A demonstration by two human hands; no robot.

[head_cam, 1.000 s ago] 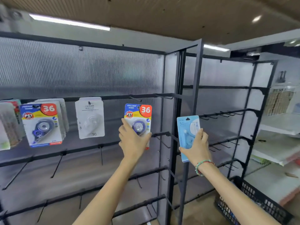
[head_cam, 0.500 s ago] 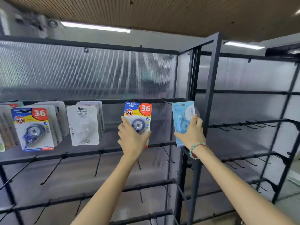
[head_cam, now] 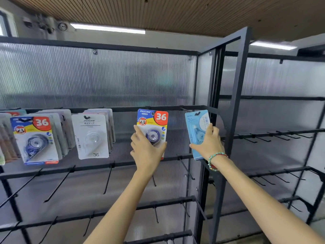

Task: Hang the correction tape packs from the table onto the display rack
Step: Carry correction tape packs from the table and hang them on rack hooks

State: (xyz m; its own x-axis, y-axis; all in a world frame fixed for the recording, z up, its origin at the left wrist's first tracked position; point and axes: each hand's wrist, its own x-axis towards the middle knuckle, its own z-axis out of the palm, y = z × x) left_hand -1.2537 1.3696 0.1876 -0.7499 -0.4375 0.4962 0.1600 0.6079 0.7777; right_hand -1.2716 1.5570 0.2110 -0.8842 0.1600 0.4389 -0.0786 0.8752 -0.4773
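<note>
Within the last second right hand (head_cam: 208, 144) had lifted the light-blue pack (head_cam: 197, 127) from the lower row to the top rail (head_cam: 175, 108), its hang slot near a hook: hanging looked imminent. Left hand (head_cam: 147, 150) gripped the "JINUO 36 PET" pack (head_cam: 152, 120) at that rail; hung packs (head_cam: 93, 136) read "JINUO", "36".

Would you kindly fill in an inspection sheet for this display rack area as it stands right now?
Surface: black metal display rack with ribbed translucent backing; table not in view.
Job's things: blue-yellow "36" correction tape pack and pale blue correction tape pack held at the top hook row; hung packs further left.
Clutter: nothing seen.
Grippers: left hand grips the blue-yellow pack; right hand, beaded bracelet on its wrist, grips the pale blue pack.
Cables: nothing seen.
Surroundings: slatted wooden ceiling, strip lights.
</note>
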